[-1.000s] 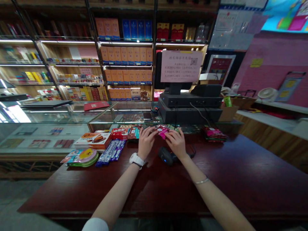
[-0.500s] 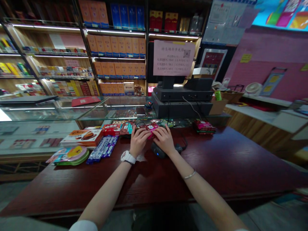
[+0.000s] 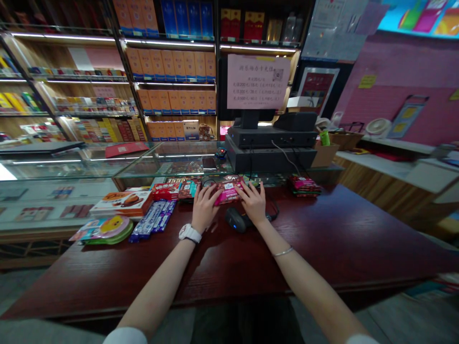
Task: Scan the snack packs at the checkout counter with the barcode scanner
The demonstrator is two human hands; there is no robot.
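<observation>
A pink and red packet (image 3: 229,191) lies near the back edge of the dark red table, between my two hands. My left hand (image 3: 205,207) has its fingers spread at the packet's left end. At the right end, my right hand (image 3: 254,202) touches the packet with spread fingers. Just below the packet is a black scanner-like device (image 3: 235,220) with a blue light. Left of my left hand sit teal and red packets (image 3: 188,189), a red packet (image 3: 165,191) and blue-purple wrapped bars (image 3: 153,220).
An orange and white box (image 3: 124,203) and round colourful packages (image 3: 107,230) lie on the left. A stack of red packets (image 3: 304,186) sits back right. Behind stand a glass counter (image 3: 172,165) and a monitor with a paper sign (image 3: 256,82).
My right hand has moved a little to the right, and my hands are farther apart. More of the pink and red packet shows between them. The view has shifted slightly.
</observation>
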